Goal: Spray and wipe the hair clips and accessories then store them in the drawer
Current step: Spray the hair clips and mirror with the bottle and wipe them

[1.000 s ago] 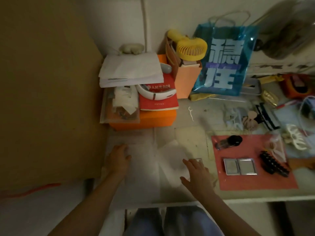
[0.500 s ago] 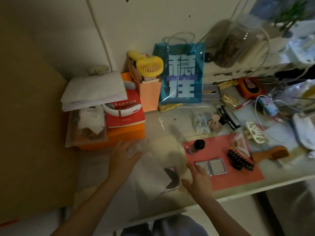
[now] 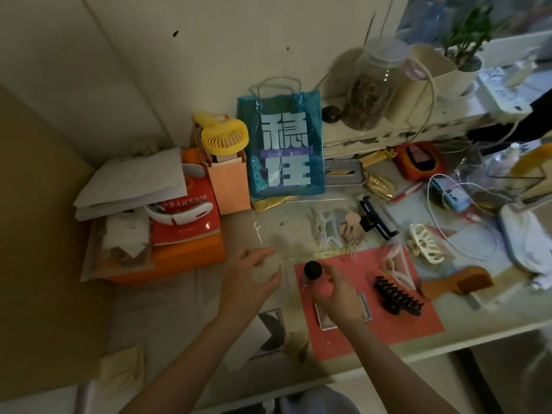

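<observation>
Near the surface's front edge, left hand [image 3: 249,279] grips a crumpled wipe [image 3: 266,269]; right hand [image 3: 340,294] curls round the black-capped bottle [image 3: 312,271].

Small spray bottle [image 3: 311,272], black cap, clear body, on red mat [image 3: 388,318] at its 10 o'clock corner. Black claw clip [image 3: 398,296] lies flat mid-mat, angled toward 4 o'clock. Cream claw clip [image 3: 425,244] off the mat at 1 o'clock. Clear triangular clip [image 3: 397,264] on mat's 12 o'clock edge. Crumpled pale wipe [image 3: 266,269] at 9 o'clock of bottle.
</observation>
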`<action>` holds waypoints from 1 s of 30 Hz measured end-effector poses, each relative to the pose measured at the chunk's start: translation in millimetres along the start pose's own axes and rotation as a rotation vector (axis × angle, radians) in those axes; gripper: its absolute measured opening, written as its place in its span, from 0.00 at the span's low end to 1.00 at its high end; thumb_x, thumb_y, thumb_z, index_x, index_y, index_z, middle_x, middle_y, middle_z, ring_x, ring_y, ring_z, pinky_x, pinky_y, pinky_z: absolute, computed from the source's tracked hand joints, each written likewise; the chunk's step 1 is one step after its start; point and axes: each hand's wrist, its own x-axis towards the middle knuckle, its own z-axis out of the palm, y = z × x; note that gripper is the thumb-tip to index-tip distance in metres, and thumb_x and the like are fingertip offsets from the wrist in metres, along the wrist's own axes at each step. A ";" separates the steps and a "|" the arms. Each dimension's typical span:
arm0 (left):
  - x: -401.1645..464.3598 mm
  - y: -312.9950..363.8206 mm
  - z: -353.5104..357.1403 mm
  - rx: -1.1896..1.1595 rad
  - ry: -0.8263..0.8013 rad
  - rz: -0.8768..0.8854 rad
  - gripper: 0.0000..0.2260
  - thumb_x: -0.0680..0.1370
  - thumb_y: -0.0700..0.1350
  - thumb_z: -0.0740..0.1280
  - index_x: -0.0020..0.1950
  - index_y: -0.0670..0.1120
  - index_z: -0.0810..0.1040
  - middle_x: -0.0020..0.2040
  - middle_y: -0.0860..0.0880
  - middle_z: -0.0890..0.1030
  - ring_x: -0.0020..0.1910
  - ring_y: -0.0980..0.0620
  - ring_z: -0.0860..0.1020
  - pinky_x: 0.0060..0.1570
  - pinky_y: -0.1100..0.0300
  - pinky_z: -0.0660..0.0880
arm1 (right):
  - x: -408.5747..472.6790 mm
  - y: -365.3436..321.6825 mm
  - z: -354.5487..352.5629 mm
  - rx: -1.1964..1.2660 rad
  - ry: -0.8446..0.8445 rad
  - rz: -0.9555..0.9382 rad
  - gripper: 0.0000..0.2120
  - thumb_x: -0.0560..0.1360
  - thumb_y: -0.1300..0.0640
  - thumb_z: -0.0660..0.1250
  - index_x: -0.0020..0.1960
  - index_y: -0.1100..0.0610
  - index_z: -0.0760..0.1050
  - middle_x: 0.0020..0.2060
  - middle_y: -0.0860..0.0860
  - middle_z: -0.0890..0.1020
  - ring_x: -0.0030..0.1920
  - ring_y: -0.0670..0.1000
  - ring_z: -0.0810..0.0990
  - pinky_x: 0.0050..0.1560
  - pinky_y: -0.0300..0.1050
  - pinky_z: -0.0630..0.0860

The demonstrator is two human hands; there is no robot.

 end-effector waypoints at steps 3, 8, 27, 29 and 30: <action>-0.5 9.7 11.1 -0.016 -0.011 -0.015 0.18 0.69 0.44 0.75 0.57 0.55 0.77 0.45 0.59 0.72 0.47 0.59 0.73 0.45 0.69 0.70 | 10.3 -4.5 -1.7 0.078 -0.047 -0.043 0.19 0.71 0.60 0.71 0.61 0.55 0.74 0.52 0.49 0.80 0.55 0.52 0.78 0.48 0.32 0.69; 1.2 22.2 12.5 -0.113 0.007 -0.127 0.16 0.68 0.44 0.75 0.52 0.54 0.76 0.46 0.55 0.77 0.47 0.60 0.76 0.46 0.71 0.71 | 18.4 -7.4 -8.9 0.149 -0.165 -0.079 0.14 0.71 0.61 0.69 0.56 0.56 0.75 0.50 0.49 0.81 0.49 0.46 0.77 0.40 0.23 0.69; 1.3 89.2 -42.4 -0.249 0.017 0.037 0.18 0.67 0.40 0.76 0.55 0.54 0.79 0.49 0.55 0.81 0.48 0.66 0.77 0.45 0.77 0.71 | -24.6 -94.8 -79.0 0.296 -0.041 -0.485 0.20 0.64 0.44 0.69 0.56 0.45 0.77 0.46 0.43 0.77 0.48 0.43 0.76 0.46 0.34 0.72; -0.3 95.2 -52.9 -0.250 0.020 0.060 0.18 0.67 0.42 0.76 0.54 0.55 0.79 0.48 0.58 0.82 0.48 0.67 0.77 0.46 0.76 0.72 | -31.1 -105.3 -83.6 0.307 -0.018 -0.514 0.20 0.65 0.44 0.69 0.56 0.45 0.76 0.46 0.43 0.77 0.48 0.44 0.76 0.47 0.38 0.74; -1.8 98.5 -58.3 -0.250 0.009 0.073 0.17 0.67 0.42 0.76 0.53 0.57 0.79 0.47 0.60 0.82 0.48 0.68 0.77 0.45 0.76 0.72 | -34.8 -109.9 -85.6 0.310 -0.015 -0.524 0.20 0.65 0.44 0.69 0.57 0.44 0.76 0.47 0.42 0.78 0.48 0.44 0.77 0.47 0.39 0.74</action>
